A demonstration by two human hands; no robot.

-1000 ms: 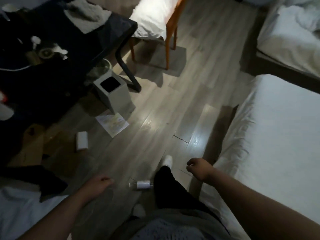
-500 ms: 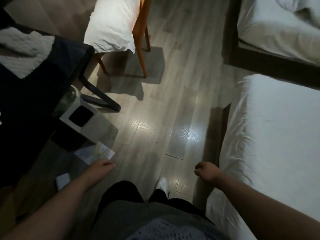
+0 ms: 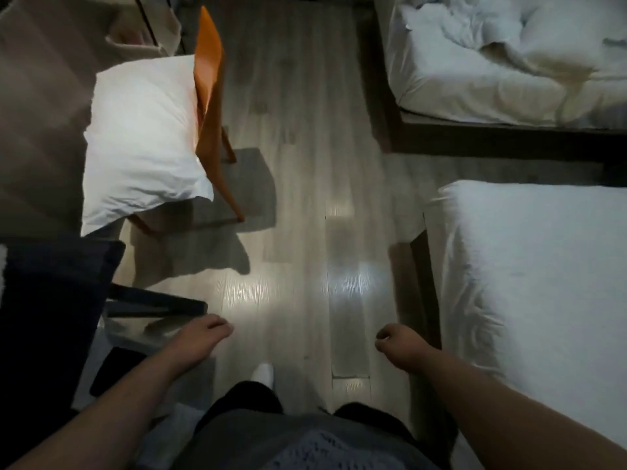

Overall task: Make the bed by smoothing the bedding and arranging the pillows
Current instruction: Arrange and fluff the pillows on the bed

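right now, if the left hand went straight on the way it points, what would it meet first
Only bare floor ahead of the left hand; further on, possibly the corner of the near bed, but depth is unclear.

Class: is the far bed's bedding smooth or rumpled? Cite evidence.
Rumpled: the duvet lies bunched in folds on the far bed.

Pillow (image 3: 142,137) on orange chair (image 3: 208,62), smooth bed (image 3: 543,283) right, left hand (image 3: 203,337), right hand (image 3: 395,346) empty
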